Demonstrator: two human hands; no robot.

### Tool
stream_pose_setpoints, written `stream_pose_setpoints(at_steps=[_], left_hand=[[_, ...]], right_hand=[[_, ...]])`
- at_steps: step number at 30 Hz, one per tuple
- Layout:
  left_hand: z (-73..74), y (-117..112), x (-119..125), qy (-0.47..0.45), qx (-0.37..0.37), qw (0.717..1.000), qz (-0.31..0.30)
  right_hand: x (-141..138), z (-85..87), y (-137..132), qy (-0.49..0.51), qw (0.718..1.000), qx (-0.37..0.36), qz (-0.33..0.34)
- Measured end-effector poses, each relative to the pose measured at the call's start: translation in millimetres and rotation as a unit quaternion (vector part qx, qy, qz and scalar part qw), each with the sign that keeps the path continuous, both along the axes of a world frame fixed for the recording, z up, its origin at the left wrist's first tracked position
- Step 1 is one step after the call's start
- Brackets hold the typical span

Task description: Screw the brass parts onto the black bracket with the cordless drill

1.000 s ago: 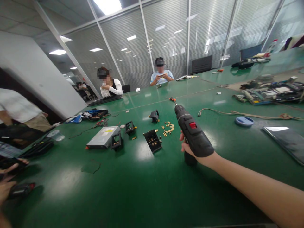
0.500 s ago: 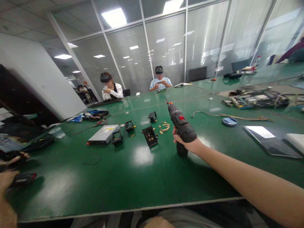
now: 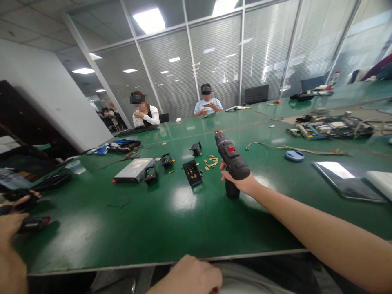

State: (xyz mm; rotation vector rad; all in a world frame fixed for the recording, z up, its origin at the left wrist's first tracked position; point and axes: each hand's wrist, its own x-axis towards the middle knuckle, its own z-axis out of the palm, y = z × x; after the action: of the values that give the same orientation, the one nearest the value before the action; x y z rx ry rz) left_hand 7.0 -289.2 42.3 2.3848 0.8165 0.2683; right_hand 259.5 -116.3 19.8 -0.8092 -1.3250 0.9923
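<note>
My right hand [image 3: 228,176] is wrapped round the grip of a black cordless drill [image 3: 232,157] with a red switch. The drill's base is close to or on the green table, and its tip points away from me. Left of it lie several small brass pieces [image 3: 212,163]. Beside them is a black tray-like part [image 3: 192,172] with brass bits in it. My left hand [image 3: 191,274] is low at the table's front edge, over my lap. Its fingers are curled, and anything inside them is hidden.
Black brackets [image 3: 150,174] stand by a silver disc drive [image 3: 134,170]. A co-worker's hand [image 3: 12,222] holds another drill at the left edge. To the right lie a cable [image 3: 294,148], a blue round lid [image 3: 294,155] and a tablet [image 3: 346,179]. Two people sit across the table.
My left hand has risen into fuller view at the bottom centre. My right hand still holds the drill, almost unmoved. The view has shifted slightly.
</note>
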Motion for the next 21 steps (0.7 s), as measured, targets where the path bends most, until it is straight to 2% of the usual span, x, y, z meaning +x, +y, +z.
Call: stream_pose_setpoints(at_steps=[2, 3, 4, 6, 8, 9, 10, 12, 13, 14, 16, 17, 19, 21], left_hand=[[20.9, 22, -7, -0.019, 0.019, 0.999, 0.037], [31.3, 41, -10, -0.051, 0.047, 0.993, 0.092], [40.5, 64, -13, -0.099, 0.09, 0.979, 0.156], [51.4, 122, -15, -0.236, 0.19, 0.915, 0.266], [49.3, 183, -15, -0.359, 0.207, 0.853, 0.316], [43.6, 211, -14, -0.4, 0.18, 0.838, 0.323], [35.5, 236, -13, -0.425, 0.148, 0.833, 0.322], [15.3, 270, -8, -0.445, 0.075, 0.841, 0.297], [4.7, 280, -6, -0.467, 0.026, 0.835, 0.289], [-5.3, 285, -3, -0.502, -0.025, 0.814, 0.291], [-21.8, 286, 3, -0.582, -0.125, 0.748, 0.294], [-27.7, 283, 5, -0.596, -0.175, 0.725, 0.297], [-34.4, 275, 7, -0.572, -0.263, 0.719, 0.295], [-35.7, 269, 8, -0.558, -0.304, 0.722, 0.275]], right_hand=[[0, 2.5, -1, -0.002, 1.0, -0.002, 0.002], [0, 3.8, -1, -0.005, 1.0, -0.004, 0.002], [1, 4.9, -2, -0.007, 1.0, -0.004, 0.001], [1, 6.5, -3, -0.013, 1.0, -0.004, 0.0], [1, 6.8, -3, -0.015, 1.0, 0.0, -0.002], [2, 6.5, -3, -0.016, 1.0, 0.002, -0.002], [2, 5.9, -3, -0.016, 1.0, 0.004, 0.0], [2, 4.6, -2, -0.014, 1.0, 0.003, 0.006], [2, 4.0, -2, -0.015, 1.0, 0.0, 0.01], [2, 3.6, -2, -0.016, 1.0, -0.004, 0.014], [3, 3.6, -3, -0.021, 1.0, -0.011, 0.015], [3, 4.0, -3, -0.024, 0.999, -0.015, 0.014], [3, 5.2, -4, -0.029, 0.999, -0.028, 0.009], [4, 6.3, -4, -0.034, 0.998, -0.048, 0.015]])
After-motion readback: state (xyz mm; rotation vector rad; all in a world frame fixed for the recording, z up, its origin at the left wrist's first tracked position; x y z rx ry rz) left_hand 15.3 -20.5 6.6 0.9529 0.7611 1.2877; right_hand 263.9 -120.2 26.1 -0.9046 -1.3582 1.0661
